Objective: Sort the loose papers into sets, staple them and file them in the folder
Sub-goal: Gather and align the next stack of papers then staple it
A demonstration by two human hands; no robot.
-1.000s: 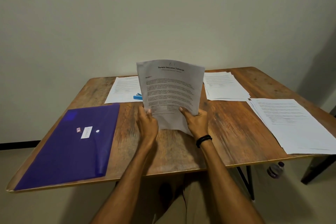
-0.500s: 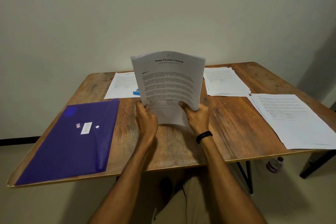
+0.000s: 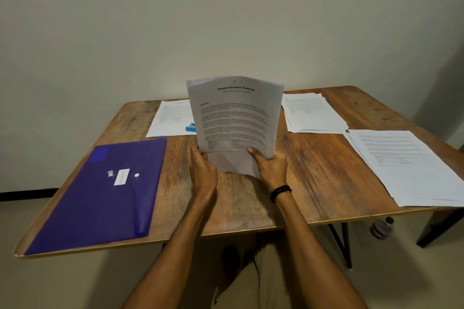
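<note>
Both hands, left hand [image 3: 204,170] and right hand [image 3: 270,169], are pinching the upright paper set [image 3: 236,120] at centre table; the stapler [image 3: 190,128], apparently blue, is lying beyond-left, nearer the left.

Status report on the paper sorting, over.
Upright paper set gripped by left hand and right hand. Blue stapler behind it, partly hidden. Purple folder closed at left.

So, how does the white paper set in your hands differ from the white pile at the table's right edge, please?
The held white paper set stands upright, gripped by the left hand and right hand; the right-edge white pile lies flat on the wooden table, untouched. Both carry print.
</note>
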